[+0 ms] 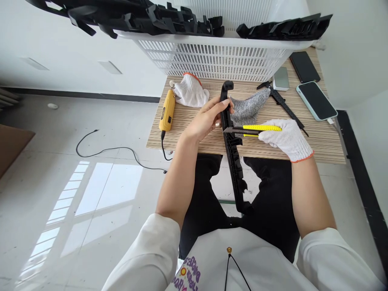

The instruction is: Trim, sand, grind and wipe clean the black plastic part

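Observation:
My bare left hand [206, 119] grips the upper part of a long black plastic part [233, 157], which stands nearly upright from my lap to above the table edge. In a white knit glove, my right hand [287, 139] is closed around a yellow utility knife [257, 129]. The knife's blade end touches the right side of the black part, just below my left fingers. A grey glove [250, 107] lies on the table right behind the part.
The striped wooden table [321, 141] holds a yellow rotary tool [167, 110] with a cord, a white glove [190, 91], a black caliper [285, 106], and three phones [315, 100]. A white basket [218, 56] with several black parts stands at the back.

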The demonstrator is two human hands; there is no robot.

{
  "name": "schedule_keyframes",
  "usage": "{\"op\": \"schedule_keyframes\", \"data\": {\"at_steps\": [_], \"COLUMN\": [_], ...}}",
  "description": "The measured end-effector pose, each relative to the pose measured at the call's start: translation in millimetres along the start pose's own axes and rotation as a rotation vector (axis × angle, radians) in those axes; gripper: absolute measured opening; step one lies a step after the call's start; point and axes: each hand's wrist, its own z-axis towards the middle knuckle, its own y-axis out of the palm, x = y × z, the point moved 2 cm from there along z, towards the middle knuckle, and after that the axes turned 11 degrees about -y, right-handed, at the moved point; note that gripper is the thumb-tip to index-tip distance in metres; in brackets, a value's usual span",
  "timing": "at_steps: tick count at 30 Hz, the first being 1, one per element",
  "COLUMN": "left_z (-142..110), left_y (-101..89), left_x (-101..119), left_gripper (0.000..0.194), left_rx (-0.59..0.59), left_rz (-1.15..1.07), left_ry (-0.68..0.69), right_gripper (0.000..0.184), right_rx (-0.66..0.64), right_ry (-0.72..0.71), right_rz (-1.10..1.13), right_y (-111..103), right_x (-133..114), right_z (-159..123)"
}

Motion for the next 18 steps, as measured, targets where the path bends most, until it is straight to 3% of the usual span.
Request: {"op": "schedule_keyframes", "data": {"at_steps": [6,13,18], "left_z": [-4.5,0.9,-1.6], "left_y": [-2.8,-2.6,4.0], "left_x": [2.7,0.6,3.8], "left_gripper": [0.020,0.044,0.049], "left_rx": [0.022,0.044,-0.009], "left_rz": [0.007,-0.025,-0.032], "left_ry": [-0.015,-0.018,0.015], "right_gripper": [0.028,0.029,0.033], "right_rx": [0.001,0.085,0.109], "right_ry": [-0.062,-0.104,-0.152], "right_rz": [-0.008,0.031,-0.025], "right_y": [-0.7,2.4,3.6], "right_x": [6.0,6.0,-3.3], "right_z": [0.7,1.9,2.6]}}
